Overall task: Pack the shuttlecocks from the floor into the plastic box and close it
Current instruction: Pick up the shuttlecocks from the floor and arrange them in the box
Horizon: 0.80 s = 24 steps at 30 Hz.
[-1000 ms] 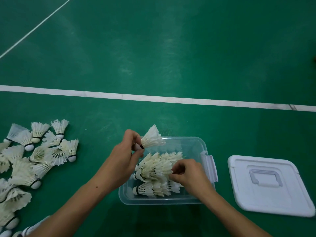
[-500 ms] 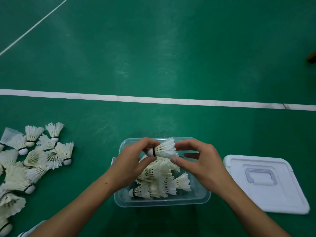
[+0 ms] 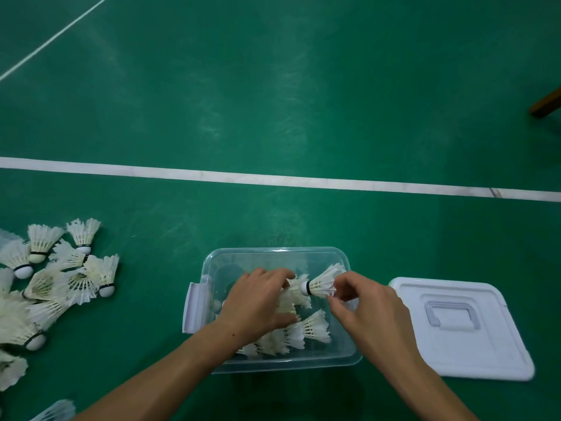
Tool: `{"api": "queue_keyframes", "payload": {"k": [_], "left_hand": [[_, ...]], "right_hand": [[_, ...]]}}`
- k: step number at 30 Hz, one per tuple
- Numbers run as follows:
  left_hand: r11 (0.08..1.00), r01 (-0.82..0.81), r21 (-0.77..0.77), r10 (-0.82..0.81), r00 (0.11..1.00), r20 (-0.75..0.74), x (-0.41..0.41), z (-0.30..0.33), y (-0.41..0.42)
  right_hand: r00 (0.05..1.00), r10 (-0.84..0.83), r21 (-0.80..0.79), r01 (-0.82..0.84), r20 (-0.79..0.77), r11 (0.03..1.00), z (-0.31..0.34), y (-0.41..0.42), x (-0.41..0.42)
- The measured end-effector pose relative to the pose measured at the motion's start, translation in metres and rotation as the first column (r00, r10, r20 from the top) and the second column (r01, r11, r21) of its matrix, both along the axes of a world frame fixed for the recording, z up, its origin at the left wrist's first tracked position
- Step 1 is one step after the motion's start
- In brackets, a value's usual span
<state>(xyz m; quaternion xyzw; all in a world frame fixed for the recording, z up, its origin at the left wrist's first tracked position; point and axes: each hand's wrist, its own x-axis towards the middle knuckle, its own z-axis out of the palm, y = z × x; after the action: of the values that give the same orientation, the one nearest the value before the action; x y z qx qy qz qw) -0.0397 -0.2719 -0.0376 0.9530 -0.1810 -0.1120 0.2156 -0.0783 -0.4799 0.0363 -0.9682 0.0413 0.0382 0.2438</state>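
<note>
A clear plastic box (image 3: pixel 274 255) stands open on the green floor, low in the middle of the view. Several white feather shuttlecocks (image 3: pixel 306 332) lie inside it. My right hand (image 3: pixel 368 314) pinches one shuttlecock (image 3: pixel 323 282) by its feathers above the box's right side, its cork pointing left. My left hand (image 3: pixel 258 302) reaches into the box and presses down on the stack of shuttlecocks there; whether it grips them I cannot tell. A pile of loose shuttlecocks (image 3: pixel 57 281) lies on the floor at the left.
The white lid (image 3: pixel 473 350) with a moulded handle lies flat on the floor just right of the box. A white court line (image 3: pixel 273 179) crosses the floor beyond the box. A brown wooden piece (image 3: pixel 546 103) shows at the right edge.
The shuttlecock passed from my left hand to my right hand and moved toward the box's right side. My left hand dropped into the box onto the stack.
</note>
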Motion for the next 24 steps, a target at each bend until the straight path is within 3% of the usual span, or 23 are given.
{"api": "queue_keyframes", "payload": {"k": [3, 10, 16, 20, 24], "left_hand": [[0.998, -0.04, -0.055, 0.039, 0.999, -0.011, -0.001, 0.001, 0.006], [0.991, -0.032, -0.133, 0.028, 0.999, -0.031, -0.009, 0.003, 0.015], [0.998, -0.046, -0.044, 0.046, 0.999, 0.007, -0.007, -0.006, 0.005], [0.999, -0.052, -0.001, 0.052, 0.998, 0.036, -0.007, -0.008, 0.001], [0.998, -0.06, -0.029, 0.06, 0.998, 0.003, -0.007, -0.011, 0.001]], "right_hand": [[0.997, 0.074, -0.092, -0.075, -0.019, 0.993, -0.005, 0.011, -0.002], [0.974, 0.116, 0.153, -0.087, -0.195, 0.984, -0.034, 0.032, 0.009], [0.926, 0.113, 0.112, -0.077, -0.359, 0.991, -0.046, 0.046, 0.025], [0.925, 0.102, 0.075, -0.08, -0.366, 0.994, -0.043, 0.037, 0.025], [0.958, 0.077, 0.056, -0.064, -0.275, 0.996, -0.029, 0.02, 0.023]]}}
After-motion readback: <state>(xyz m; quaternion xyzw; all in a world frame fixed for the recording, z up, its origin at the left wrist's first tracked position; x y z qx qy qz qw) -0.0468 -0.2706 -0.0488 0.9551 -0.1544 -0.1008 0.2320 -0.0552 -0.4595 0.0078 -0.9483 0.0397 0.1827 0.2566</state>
